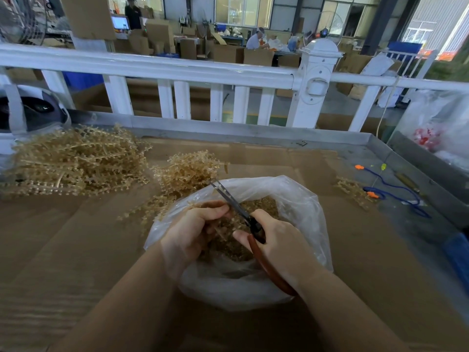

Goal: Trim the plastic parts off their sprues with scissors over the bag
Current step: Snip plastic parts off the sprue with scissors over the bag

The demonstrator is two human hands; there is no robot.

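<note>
From the head view, a tan, knobbly sprue (218,224) is being pinched in the curled fingers (215,209) of the left hand (193,232), right over the open mouth of the clear, crinkled plastic bag (299,199). The scissors (236,204) are being gripped by the right hand (276,240), fingers wrapped round the reddish-brown handle, dark blades slightly parted just beside the left fingertips. Trimmed parts (261,204) are lying inside the bag. Untrimmed sprues (76,161) are being kept heaped on the cardboard-covered desk (76,237), far left.

A factory packing floor: stacked cardboard boxes (157,34) (many open), a white railing (152,67), seated workers (255,39).
</note>
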